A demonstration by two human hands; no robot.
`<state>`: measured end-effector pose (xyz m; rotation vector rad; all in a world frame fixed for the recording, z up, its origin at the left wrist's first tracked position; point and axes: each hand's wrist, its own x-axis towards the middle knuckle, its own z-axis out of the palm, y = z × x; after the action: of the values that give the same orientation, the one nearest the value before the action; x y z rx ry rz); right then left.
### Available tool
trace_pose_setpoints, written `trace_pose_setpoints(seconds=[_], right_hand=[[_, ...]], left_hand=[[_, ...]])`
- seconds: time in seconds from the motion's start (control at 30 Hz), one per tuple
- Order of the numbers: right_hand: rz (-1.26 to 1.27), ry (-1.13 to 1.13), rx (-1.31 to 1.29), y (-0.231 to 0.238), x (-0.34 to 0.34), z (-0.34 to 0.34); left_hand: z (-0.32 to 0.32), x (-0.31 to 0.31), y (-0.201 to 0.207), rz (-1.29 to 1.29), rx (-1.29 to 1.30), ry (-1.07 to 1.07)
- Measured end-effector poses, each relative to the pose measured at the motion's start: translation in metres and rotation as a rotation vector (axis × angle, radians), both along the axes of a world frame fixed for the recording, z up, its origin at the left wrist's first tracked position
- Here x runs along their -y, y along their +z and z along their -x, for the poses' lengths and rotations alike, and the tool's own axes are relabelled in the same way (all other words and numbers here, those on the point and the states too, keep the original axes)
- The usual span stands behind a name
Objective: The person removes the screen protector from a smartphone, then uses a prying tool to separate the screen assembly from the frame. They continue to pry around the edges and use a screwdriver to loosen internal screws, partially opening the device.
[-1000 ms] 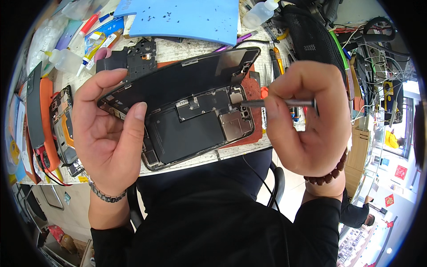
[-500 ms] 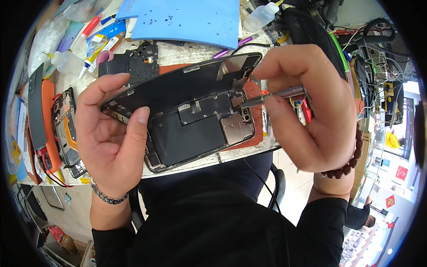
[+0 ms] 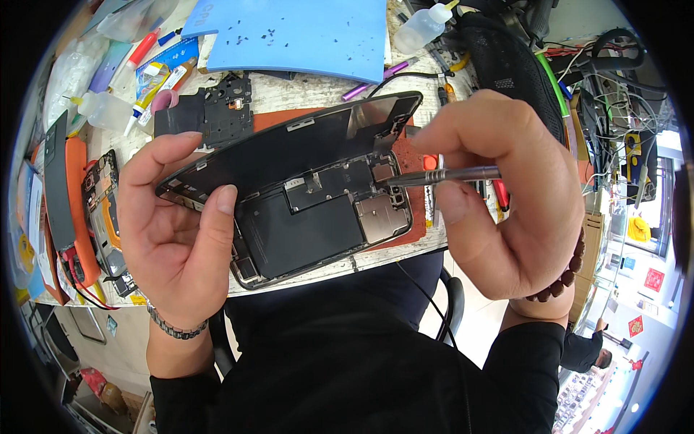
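My left hand [image 3: 177,231] grips an opened smartphone [image 3: 303,235] at its left end. The thumb lies in the gap beside the raised screen, and the fingers curl behind. The black screen panel [image 3: 289,148] stands tilted up along the far side of the body, its inner face toward me. A dark battery and metal shield plates show inside the body. My right hand [image 3: 520,195] is curled around a slim brush [image 3: 463,174] with a ringed metal ferrule. Its dark tip reaches the phone's upper right corner, near the camera lenses; exact contact there is unclear.
A reddish-brown mat [image 3: 416,202] lies under the phone. Beyond are a blue pad [image 3: 289,43] with dark specks, a bare phone frame [image 3: 228,105] and dropper bottles [image 3: 423,29]. Another disassembled phone [image 3: 105,217] and an orange tool [image 3: 78,210] lie left. Cables [image 3: 614,108] tangle at right.
My right hand has lowered a little, and the brush now lies flatter, with its tip closer to the camera lenses. The phone has shifted slightly left and down with my left hand.
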<state>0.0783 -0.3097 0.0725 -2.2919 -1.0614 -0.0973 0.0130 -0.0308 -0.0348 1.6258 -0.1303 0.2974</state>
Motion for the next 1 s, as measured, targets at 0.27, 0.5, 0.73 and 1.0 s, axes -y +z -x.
trace_pose_setpoints(seconds=[0.27,0.5,0.73,1.0], right_hand=[[-0.087,0.077,0.07,-0.013,0.008,0.002],[-0.242,0.086,0.064,-0.006,0.032,0.016],[-0.388,-0.273,0.267,-0.013,0.047,0.016],[-0.152,-0.319,0.141,-0.05,0.032,-0.027]], left_hand=[[0.002,0.001,0.005,-0.031,-0.055,0.03],[0.005,0.001,0.004,-0.015,-0.067,0.045],[0.008,0.003,0.008,0.069,-0.079,-0.045],[0.006,0.0,0.002,0.048,0.002,-0.094]])
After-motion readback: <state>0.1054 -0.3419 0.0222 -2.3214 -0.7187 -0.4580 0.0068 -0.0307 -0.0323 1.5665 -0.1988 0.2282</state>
